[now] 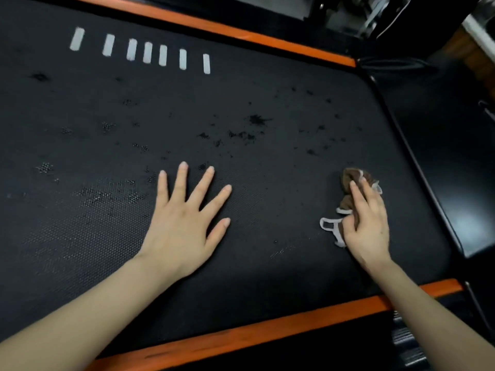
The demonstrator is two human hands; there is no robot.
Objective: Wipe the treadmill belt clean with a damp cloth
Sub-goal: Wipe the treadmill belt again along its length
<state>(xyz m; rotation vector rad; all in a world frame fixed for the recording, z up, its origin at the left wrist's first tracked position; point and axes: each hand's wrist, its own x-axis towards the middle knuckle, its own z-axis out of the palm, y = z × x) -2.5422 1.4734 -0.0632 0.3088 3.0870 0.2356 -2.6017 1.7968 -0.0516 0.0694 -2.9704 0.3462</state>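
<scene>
The black textured treadmill belt [241, 84] fills the view, with dark wet splotches [257, 120] and shiny droplets scattered across its middle. My left hand [184, 218] lies flat on the belt with fingers spread, holding nothing. To the right, my right hand [368, 223] presses a crumpled brown cloth with white trim [351, 178] onto the belt near its right end; the thumb curls against the cloth's lower edge and the fingers lie over it. Much of the cloth is hidden under that hand.
Orange side rails run along the far edge [241, 29] and near edge [267, 333] of the belt. A row of white stripes [147, 52] marks the belt at upper left. A black end cover [442, 156] and dark floor lie to the right.
</scene>
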